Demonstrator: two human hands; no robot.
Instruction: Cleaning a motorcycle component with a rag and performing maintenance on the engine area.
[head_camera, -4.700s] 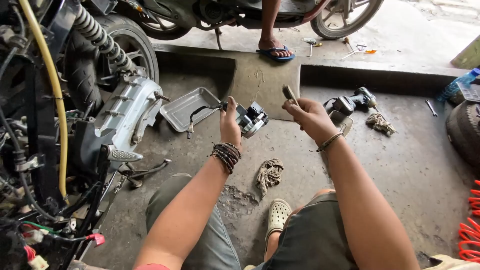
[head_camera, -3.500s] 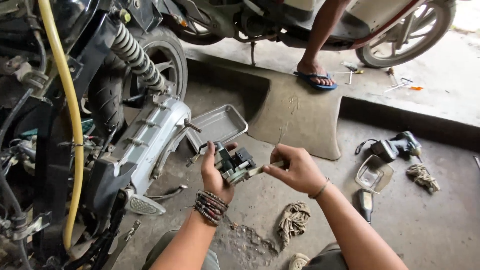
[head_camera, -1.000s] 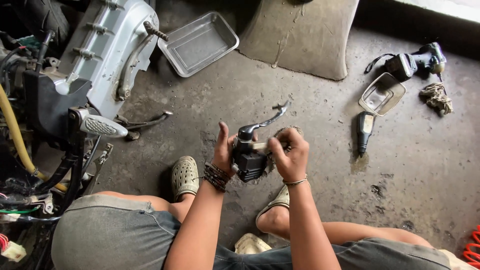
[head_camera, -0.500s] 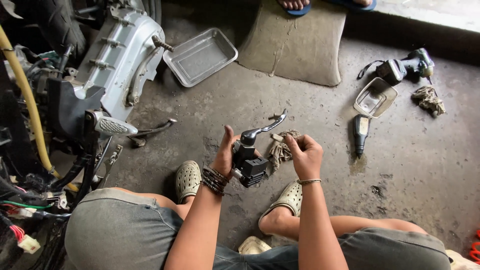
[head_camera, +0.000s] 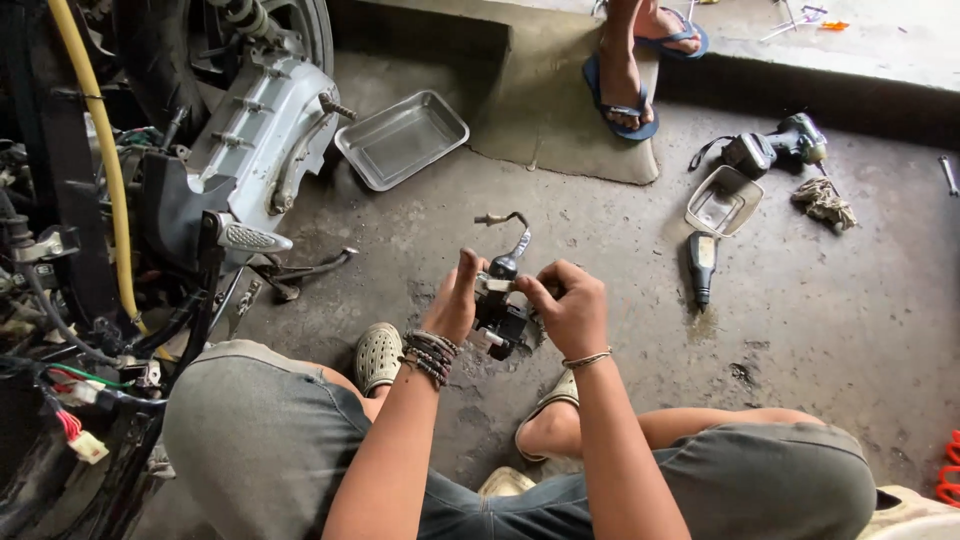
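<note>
in the head view, the person squatted on the concrete floor (head_camera: 820, 300) with both hands raised in front of the knees around a small dark mechanical part (head_camera: 503, 312). the left hand (head_camera: 457, 300) pressed its palm and straight, closed-together fingers against the part's left side, thumb pointing up. the right hand (head_camera: 568, 305) curled its fingers over the part's right and top, pinching it near the top edge. a bent metal lever (head_camera: 512, 238) stuck up from the part above the hands. beaded bracelets (head_camera: 430, 353) ringed the left wrist and a thin bangle (head_camera: 586, 357) the right.

to the left stood a stripped scooter with its grey engine casing (head_camera: 255, 135), a yellow hose (head_camera: 100, 160) and loose wiring. a shallow metal tray (head_camera: 402, 138) lay on the floor just beside the casing. further right lay a cordless power tool (head_camera: 775, 148), a clear lamp lens (head_camera: 723, 199), a dark handled tool (head_camera: 702, 264) and a rag (head_camera: 824, 201). another person's feet in blue flip-flops (head_camera: 625, 100) stood on the low concrete ramp (head_camera: 540, 90) at the top.
</note>
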